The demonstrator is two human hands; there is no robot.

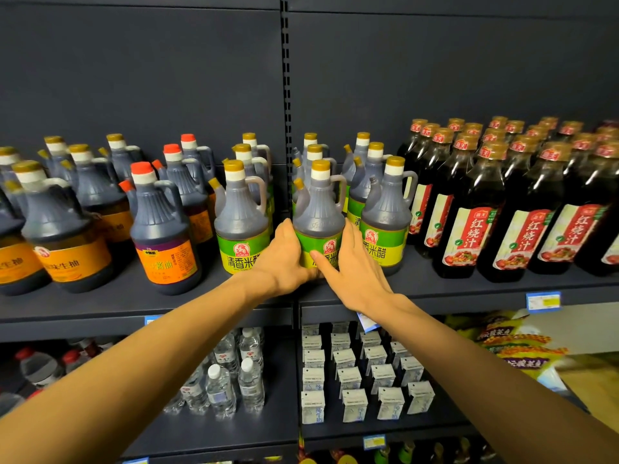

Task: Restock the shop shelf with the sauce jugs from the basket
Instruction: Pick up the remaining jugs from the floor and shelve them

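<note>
**Green-label jug held on the shelf front**

While both hands close in from either side, a sauce jug point(318, 209) stands upright at the front edge of the dark shelf point(469, 289), in the middle of the green-label group. Its body is grey translucent plastic filled with dark liquid, with a ribbed shoulder, a loop handle on its right side, a small side spout with a yellow tip, and a white neck under a gold cap. A green and yellow label with a red emblem and dark Chinese characters wraps its lower half.

The left hand point(284, 256) grips the jug's left flank, fingers curled round the label. The right hand point(351, 266) lies flat against the right side, fingers straight, thumb across the label's front.

Matching green-label jugs point(243, 222) stand just beside it on both sides and behind. Orange-label jugs point(160, 236) fill the shelf to the left; tall dark bottles with red labels point(469, 222) crowd the right.
</note>
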